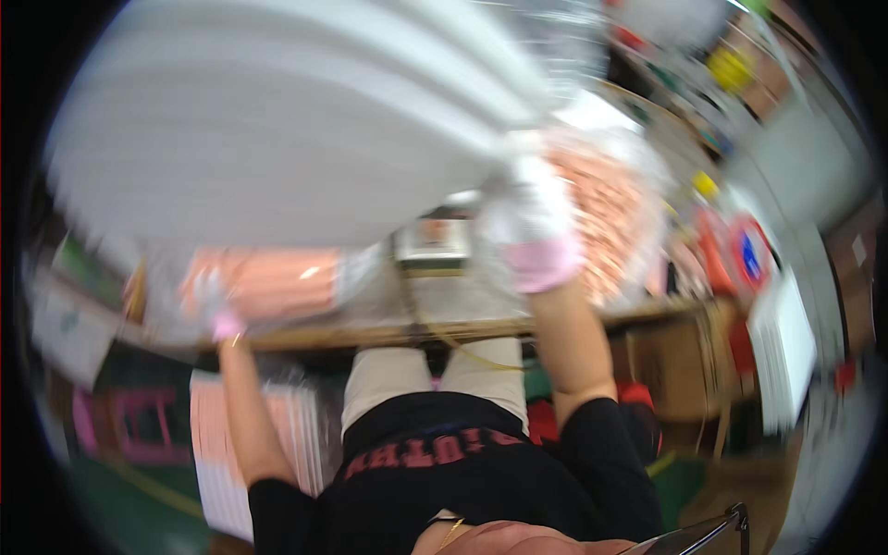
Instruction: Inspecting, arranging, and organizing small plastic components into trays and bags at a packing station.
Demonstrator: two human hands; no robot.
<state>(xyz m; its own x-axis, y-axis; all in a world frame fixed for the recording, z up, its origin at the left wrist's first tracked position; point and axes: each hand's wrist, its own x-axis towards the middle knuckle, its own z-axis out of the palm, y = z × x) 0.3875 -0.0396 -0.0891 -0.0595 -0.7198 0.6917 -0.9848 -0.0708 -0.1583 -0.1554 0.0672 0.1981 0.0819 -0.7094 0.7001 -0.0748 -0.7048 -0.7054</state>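
At upper left, the white sheet (277, 120) looks smooth and matt, though blurred. Left of centre, the peach bundle (277, 280) has a glossy plastic sheen. Right of centre, rough-looking peach pieces (601, 213) sit in shiny clear plastic. The table edge (310, 337) looks wooden.

A workshop is indicated by a wood-edged workbench (305, 337), bagged salmon-pink pieces (606, 213), a cardboard box (668, 363) and yellow-lined green floor (116, 504).
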